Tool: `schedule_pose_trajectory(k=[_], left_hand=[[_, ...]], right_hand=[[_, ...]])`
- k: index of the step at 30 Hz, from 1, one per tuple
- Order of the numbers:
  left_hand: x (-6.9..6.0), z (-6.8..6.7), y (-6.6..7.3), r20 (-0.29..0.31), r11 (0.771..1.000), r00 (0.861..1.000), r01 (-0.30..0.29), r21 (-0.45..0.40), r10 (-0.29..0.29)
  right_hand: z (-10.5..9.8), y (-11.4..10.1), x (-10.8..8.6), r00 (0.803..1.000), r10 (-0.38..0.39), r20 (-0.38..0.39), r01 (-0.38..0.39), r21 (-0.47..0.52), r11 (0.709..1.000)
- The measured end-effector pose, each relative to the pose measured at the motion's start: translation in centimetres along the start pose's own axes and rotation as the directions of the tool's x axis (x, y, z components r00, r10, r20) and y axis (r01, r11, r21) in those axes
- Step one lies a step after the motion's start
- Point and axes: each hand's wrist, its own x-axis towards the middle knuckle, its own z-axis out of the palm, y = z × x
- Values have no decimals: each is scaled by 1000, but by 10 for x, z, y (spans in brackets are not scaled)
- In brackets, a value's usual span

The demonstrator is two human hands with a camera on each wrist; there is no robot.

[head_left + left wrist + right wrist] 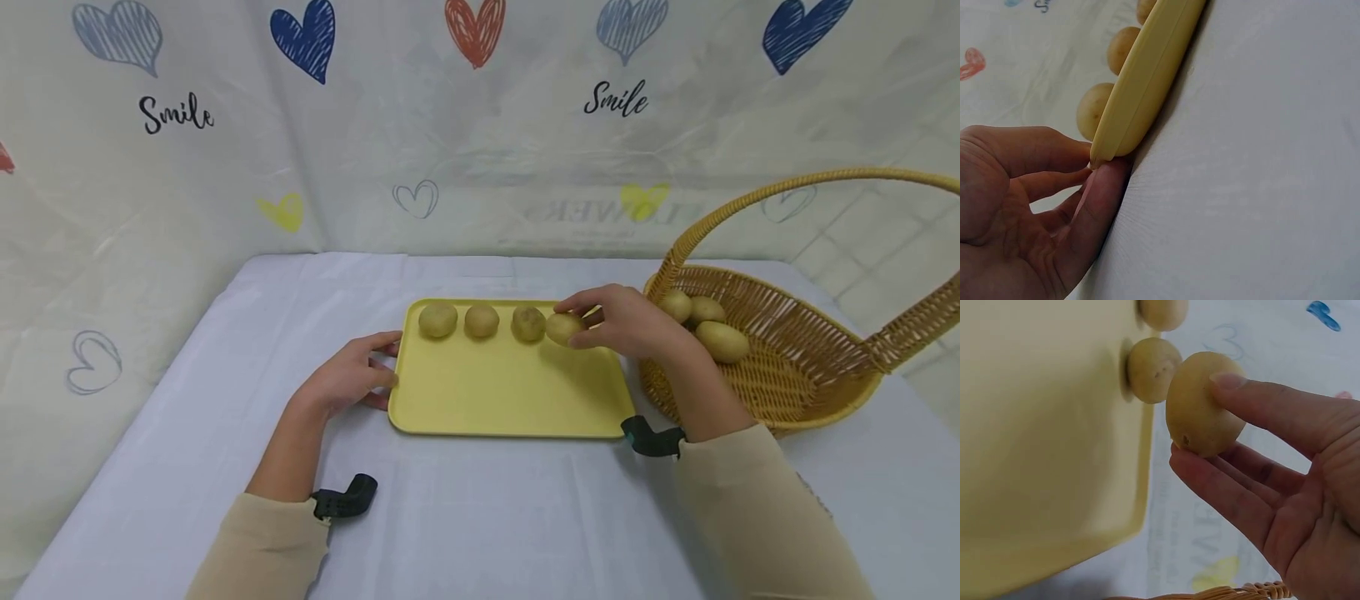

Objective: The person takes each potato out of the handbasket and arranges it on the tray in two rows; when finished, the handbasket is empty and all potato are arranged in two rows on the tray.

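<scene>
A yellow rectangular tray (502,392) lies on the table with three potatoes (482,321) spaced in a row along its far side. My right hand (628,323) pinches another potato (1204,406) between thumb and fingertips. It hangs above the tray's far right part, at the right end of the row; the right wrist view shows it close to its neighbour. At the tray's left edge, my left hand (352,375) holds the rim, with one fingertip tucked beneath it in the left wrist view.
To the right, a wicker basket (802,392) with a tall arched handle (795,179) stands close to the tray, several potatoes (722,342) inside on its left. White cloth (487,517) covers the table. Behind hangs a sheet printed with hearts.
</scene>
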Motion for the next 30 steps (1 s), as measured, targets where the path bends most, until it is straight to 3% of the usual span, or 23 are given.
schedule_pose_trajectory(k=[11,20,30], left_hand=[[-1,-1,2,3,1000,1000,1,4,-1],[1,-1,0,9,1000,1000,-4,-7,4],[0,-1,-1,5,1000,1000,-8,-12,9]], right_hand=[[-12,-5,9,1000,17,15,-17,-30,999],[-6,5,24,996,77,49,-71,-99,993],[-2,12,32,996,40,85,-28,-132,991]])
